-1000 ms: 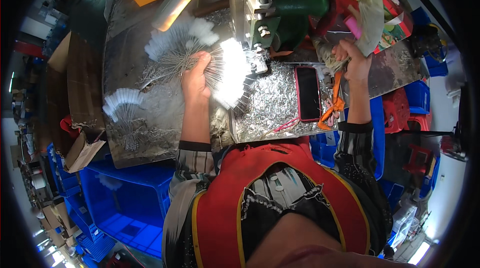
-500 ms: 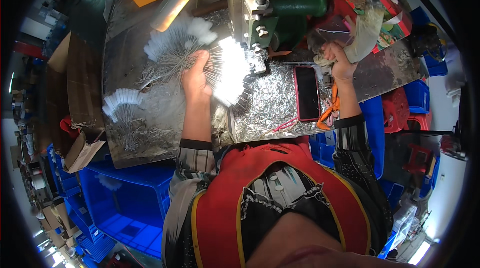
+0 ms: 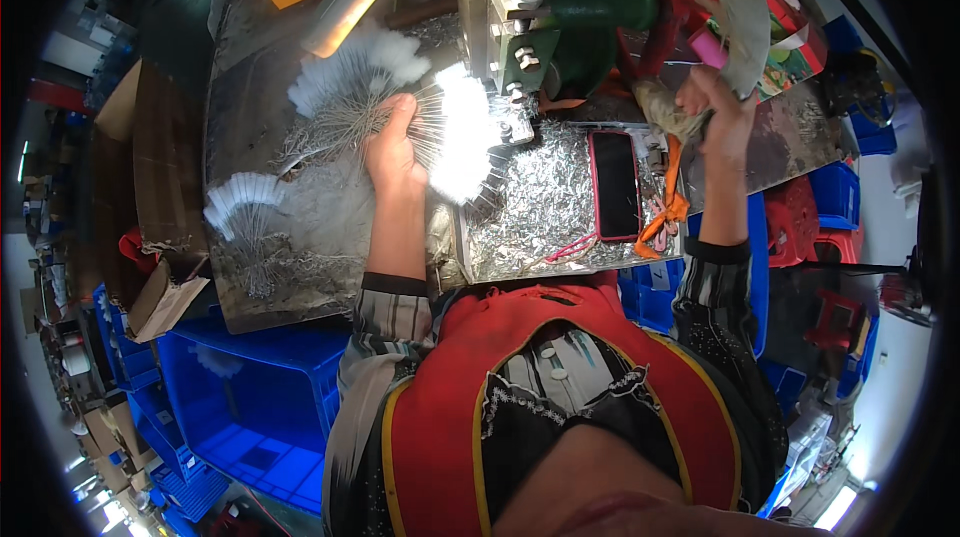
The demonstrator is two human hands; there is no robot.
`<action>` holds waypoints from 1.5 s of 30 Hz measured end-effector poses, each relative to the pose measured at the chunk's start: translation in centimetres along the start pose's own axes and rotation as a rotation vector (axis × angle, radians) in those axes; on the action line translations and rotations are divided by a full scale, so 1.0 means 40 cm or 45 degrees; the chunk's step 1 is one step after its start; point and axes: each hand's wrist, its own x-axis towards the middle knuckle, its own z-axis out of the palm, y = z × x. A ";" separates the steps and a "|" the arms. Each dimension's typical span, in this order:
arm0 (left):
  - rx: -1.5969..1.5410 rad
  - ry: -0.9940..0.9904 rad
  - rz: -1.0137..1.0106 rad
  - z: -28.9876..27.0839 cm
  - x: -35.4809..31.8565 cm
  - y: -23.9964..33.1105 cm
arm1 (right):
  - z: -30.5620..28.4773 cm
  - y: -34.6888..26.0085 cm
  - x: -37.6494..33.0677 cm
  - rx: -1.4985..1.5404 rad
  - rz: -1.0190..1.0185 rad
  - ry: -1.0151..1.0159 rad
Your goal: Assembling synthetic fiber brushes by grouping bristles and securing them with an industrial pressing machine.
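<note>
Two hands: left [image 3: 392, 152] grips brush fan [image 3: 455, 137]; right [image 3: 718, 117] well apart.

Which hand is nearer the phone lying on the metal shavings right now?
Right. The right hand is up by the red handwheel, just beyond the phone's far right corner. The left hand holds a fan of white-tipped wire brushes farther off to its left.
</note>
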 end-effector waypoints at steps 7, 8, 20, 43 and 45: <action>-0.022 0.015 0.066 -0.023 0.021 -0.015 | -0.008 0.090 -0.012 0.106 -0.064 -0.072; -0.019 0.018 0.061 -0.020 0.012 -0.010 | -0.012 0.058 -0.014 0.060 0.092 -0.090; -0.171 0.103 0.073 -0.015 0.031 -0.031 | -0.013 -0.030 0.030 0.054 0.326 -0.039; -0.031 -0.055 -0.248 -0.033 0.004 -0.012 | 0.004 0.014 -0.003 0.017 0.141 0.009; -0.042 -0.053 -0.214 -0.031 0.002 -0.013 | 0.007 0.019 -0.007 0.018 0.121 0.046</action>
